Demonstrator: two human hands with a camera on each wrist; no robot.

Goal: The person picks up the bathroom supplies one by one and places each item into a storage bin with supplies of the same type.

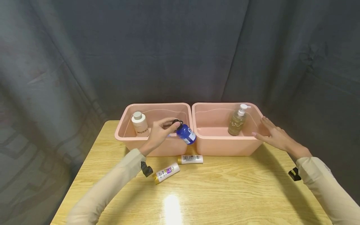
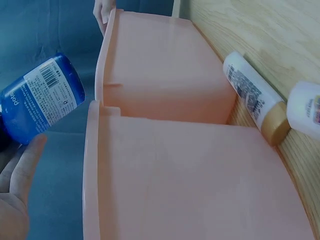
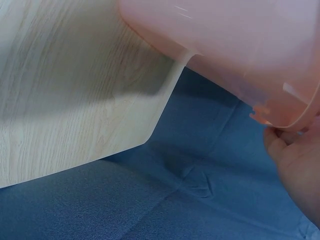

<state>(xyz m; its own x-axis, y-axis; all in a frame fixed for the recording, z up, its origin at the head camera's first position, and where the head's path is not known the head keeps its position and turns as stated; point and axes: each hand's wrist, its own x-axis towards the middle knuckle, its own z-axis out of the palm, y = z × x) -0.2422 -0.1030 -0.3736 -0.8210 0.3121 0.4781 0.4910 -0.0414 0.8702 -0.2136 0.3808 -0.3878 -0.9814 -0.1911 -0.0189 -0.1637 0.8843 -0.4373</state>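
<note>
My left hand pinches a blue bottle by its black cap. The bottle hangs tilted above the inner front corner of the left pink bin, and its white label faces the left wrist view. Inside that bin stands a white bottle with a grey cap. With my right hand I hold the near right corner of the right pink bin, thumb over the rim. A greenish pump bottle with a white pump stands in this bin.
Two white tubes with gold caps lie on the wooden table before the bins: one tube against the left bin's front, another tube nearer me. A dark curtain hangs behind. The table's edge shows beside the right bin.
</note>
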